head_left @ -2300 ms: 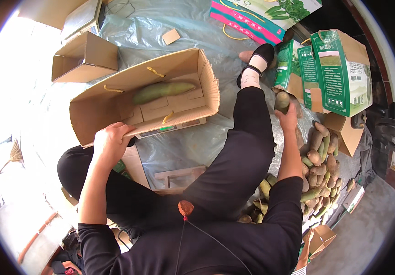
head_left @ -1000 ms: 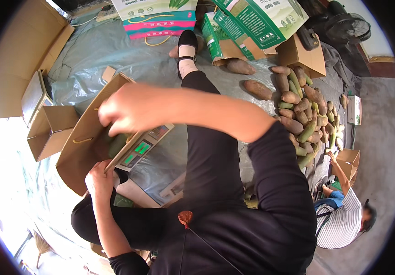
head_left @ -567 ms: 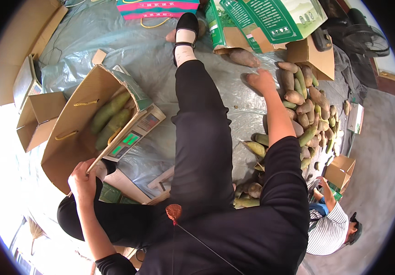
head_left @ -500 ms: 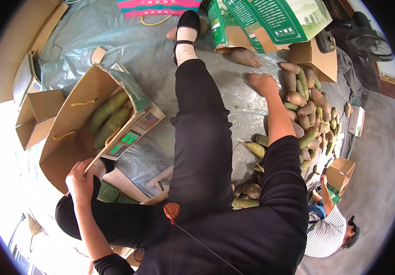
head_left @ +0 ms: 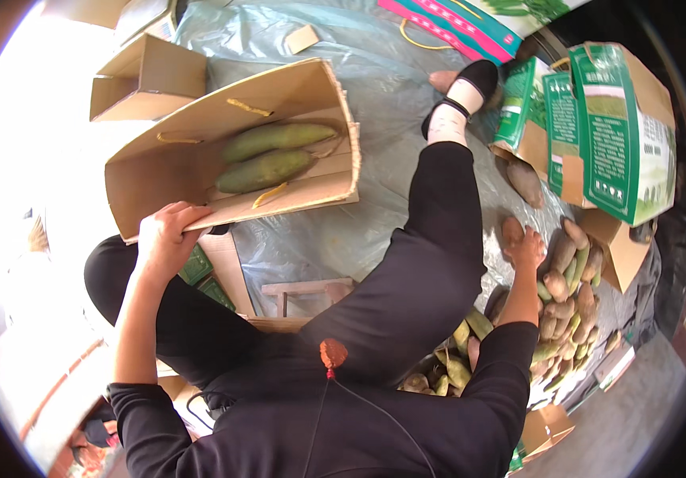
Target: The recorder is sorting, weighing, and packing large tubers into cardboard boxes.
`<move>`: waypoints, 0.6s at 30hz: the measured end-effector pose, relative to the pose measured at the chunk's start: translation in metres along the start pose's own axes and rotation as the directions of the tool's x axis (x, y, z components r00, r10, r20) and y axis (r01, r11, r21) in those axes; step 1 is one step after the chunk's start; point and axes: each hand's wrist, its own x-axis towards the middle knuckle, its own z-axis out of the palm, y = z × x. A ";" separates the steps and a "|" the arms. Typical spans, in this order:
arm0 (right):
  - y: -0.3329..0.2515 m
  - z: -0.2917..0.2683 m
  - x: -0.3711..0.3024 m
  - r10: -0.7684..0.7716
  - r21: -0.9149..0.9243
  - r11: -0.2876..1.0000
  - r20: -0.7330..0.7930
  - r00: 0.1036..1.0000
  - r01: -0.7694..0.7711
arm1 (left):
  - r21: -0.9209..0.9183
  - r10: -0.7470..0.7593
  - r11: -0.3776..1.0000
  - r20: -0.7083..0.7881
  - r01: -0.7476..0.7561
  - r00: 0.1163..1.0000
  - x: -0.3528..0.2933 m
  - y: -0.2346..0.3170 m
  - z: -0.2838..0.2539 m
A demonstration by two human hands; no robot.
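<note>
On the head view, I have my left hand [head_left: 170, 237] closed around the near wall of the open cardboard box [head_left: 148, 179], thumb and fingers pinching the edge. Two green radishes [head_left: 267, 170] lie side by side inside this box, beneath the yellow rope handles [head_left: 249, 107] on the far wall. My right hand [head_left: 528, 250] rests with bent fingers against a brown root vegetable [head_left: 511, 229] on the plastic sheet [head_left: 395, 191]; I cannot tell whether the fingers grip it. Immediately beside that hand is a pile of brown and green roots [head_left: 556, 285]. A green carton [head_left: 603, 155] stands beyond.
</note>
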 end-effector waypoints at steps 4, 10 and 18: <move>-0.012 0.007 -0.010 0.000 0.013 1.000 0.134 0.991 -0.002 | -0.004 0.026 1.000 0.012 -0.026 1.000 0.001 -0.005 0.002; -0.032 0.005 -0.032 0.094 0.001 0.996 0.070 0.993 -0.094 | -0.010 0.046 0.999 0.007 -0.046 0.999 0.000 -0.009 0.002; -0.023 -0.015 -0.034 -0.061 0.700 0.686 -0.213 0.975 0.196 | -0.016 0.080 0.997 -0.015 -0.080 0.997 -0.001 -0.013 0.005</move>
